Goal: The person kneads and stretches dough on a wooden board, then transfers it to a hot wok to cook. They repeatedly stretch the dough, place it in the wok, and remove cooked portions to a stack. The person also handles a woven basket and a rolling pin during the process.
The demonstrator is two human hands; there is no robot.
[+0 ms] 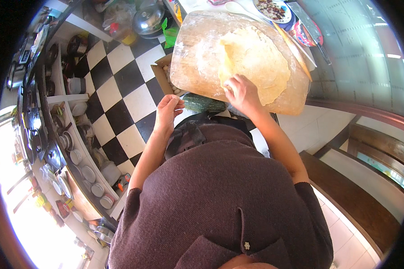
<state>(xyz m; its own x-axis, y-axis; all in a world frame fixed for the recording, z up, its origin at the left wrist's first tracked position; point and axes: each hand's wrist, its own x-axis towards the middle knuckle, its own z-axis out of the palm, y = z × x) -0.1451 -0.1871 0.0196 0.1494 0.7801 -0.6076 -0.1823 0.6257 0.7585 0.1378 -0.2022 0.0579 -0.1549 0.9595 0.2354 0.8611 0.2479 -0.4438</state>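
A thin, rolled-out sheet of yellowish dough (261, 64) lies on a floured wooden board (192, 57). Its left edge is turned up in a narrow fold. My right hand (243, 94) has its fingers pinched at the lower left edge of the sheet; the fingertips are partly hidden. Off the board's near left corner, my left hand (167, 112) hovers with its fingers loosely curled, and I see nothing in it. Below the board's front edge, between my hands, is a large green squash (203, 103).
At the board's right side lie a wooden rolling pin (293, 50) and a cleaver (306, 25). Behind them are a plate of dark bits (272, 10) and a white spoon (240, 9). A cardboard box (161, 75) stands below left. Frosted glass (360, 50) borders the right.
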